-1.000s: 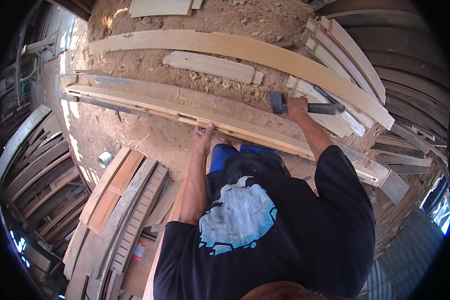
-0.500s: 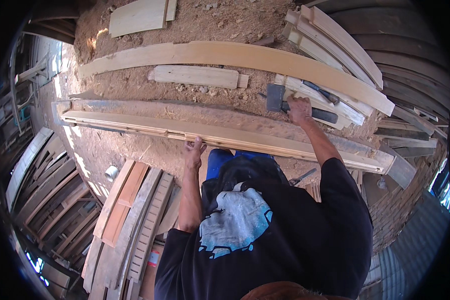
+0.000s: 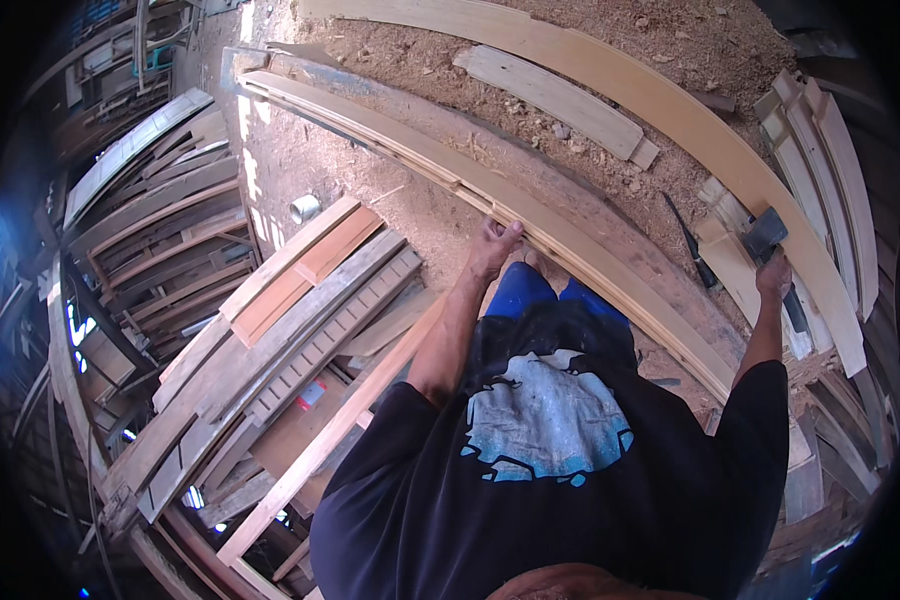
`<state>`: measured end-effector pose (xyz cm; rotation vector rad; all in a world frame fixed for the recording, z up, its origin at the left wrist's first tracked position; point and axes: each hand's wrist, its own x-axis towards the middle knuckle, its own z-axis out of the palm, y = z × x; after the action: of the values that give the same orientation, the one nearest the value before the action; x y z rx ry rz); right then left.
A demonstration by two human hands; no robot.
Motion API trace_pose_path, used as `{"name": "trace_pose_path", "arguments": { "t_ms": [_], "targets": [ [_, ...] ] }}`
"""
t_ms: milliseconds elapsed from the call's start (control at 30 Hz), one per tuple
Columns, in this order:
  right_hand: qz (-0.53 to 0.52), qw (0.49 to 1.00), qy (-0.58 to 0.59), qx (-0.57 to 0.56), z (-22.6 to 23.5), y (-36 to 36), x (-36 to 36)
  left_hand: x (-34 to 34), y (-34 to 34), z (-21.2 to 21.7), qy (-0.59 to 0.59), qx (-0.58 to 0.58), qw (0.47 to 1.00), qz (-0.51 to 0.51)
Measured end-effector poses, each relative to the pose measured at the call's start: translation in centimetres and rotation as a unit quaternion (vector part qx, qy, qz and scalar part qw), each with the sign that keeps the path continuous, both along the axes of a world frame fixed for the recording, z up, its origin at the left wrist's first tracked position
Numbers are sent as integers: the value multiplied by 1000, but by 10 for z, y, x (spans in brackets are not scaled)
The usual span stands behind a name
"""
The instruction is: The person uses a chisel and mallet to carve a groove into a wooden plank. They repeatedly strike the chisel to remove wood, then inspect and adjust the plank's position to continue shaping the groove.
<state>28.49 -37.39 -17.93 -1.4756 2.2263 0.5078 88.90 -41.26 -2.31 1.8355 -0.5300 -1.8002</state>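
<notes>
My right hand [image 3: 773,272] is closed around a mallet [image 3: 765,236] with a dark block head, gripping it just below the head. The mallet lies over pale boards at the right, and its black handle points toward me. My left hand [image 3: 497,246] rests at the near edge of a long, narrow wooden workpiece [image 3: 570,235], thumb on top and fingers curled at its side. That workpiece stretches diagonally across a heavy, worn timber beam [image 3: 420,125]. Left of the mallet lies a chisel [image 3: 692,243] with a dark handle.
A long curved plank [image 3: 650,85] and a short board [image 3: 560,100] lie on sawdust beyond the beam. More boards are stacked at the right [image 3: 820,180]. To my left are piled planks [image 3: 300,310] and a metal can [image 3: 305,208].
The view has turned, so the workpiece now slants more steeply. My right hand has carried the mallet past the chisel, farther right. My left hand stays at the workpiece's edge.
</notes>
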Motion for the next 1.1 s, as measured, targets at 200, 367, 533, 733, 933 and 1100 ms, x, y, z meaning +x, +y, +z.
{"name": "trace_pose_path", "arguments": {
  "t_ms": [200,367,533,733,933,1100],
  "targets": [
    [-21,994,-4,110,17,-10,13,2,0,3,-43,39,998,-27],
    [17,993,-7,120,13,-14,6,-2,-1,3,-35,18,999,-12],
    [105,985,-72,119,52,-51,37,-14,2,4,-71,-53,996,17],
    [70,981,-158,82,97,-76,111,-55,-5,89,-429,-271,790,-345],
    [-18,943,-332,7,123,-81,196,-101,18,11,-418,-490,508,-572],
    [-129,883,-451,10,148,-84,258,-119,13,-38,-336,-328,554,-687]
  ]
}}
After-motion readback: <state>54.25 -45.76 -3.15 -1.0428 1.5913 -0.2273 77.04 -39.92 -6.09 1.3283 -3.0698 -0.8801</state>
